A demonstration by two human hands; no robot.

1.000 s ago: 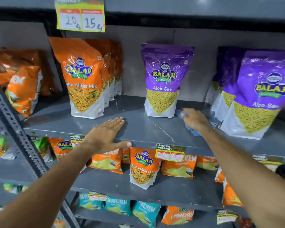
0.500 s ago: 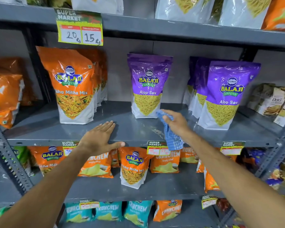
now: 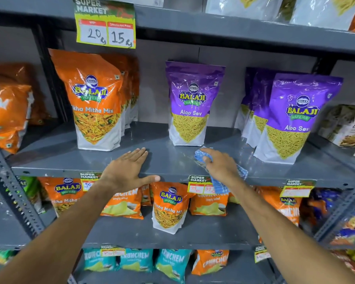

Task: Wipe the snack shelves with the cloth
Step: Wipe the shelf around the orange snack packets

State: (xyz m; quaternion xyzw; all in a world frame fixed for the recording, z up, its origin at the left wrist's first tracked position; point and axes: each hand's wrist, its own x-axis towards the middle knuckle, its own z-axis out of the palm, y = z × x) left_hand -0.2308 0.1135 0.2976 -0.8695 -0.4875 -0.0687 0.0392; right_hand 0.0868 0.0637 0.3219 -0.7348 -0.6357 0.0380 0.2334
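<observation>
The right hand (image 3: 221,167) presses a blue checked cloth (image 3: 219,185) onto the grey shelf (image 3: 164,158), near its front edge and just in front of the single purple Aloo Sev pouch (image 3: 191,103). The fingers are closed over the cloth — one end bunches out past the fingertips, the other hangs over the shelf's front lip across a price tag (image 3: 199,184). The left hand (image 3: 127,171) lies flat and spread on the same shelf at its front edge, holding nothing, thumb hooked along the lip. Toward the shelf's left end stands an orange Tikha Mitha Mix pouch (image 3: 94,99); toward the right end, more Aloo Sev pouches (image 3: 291,117). Above, a yellow tag (image 3: 106,23) reads 20 and 15.
</observation>
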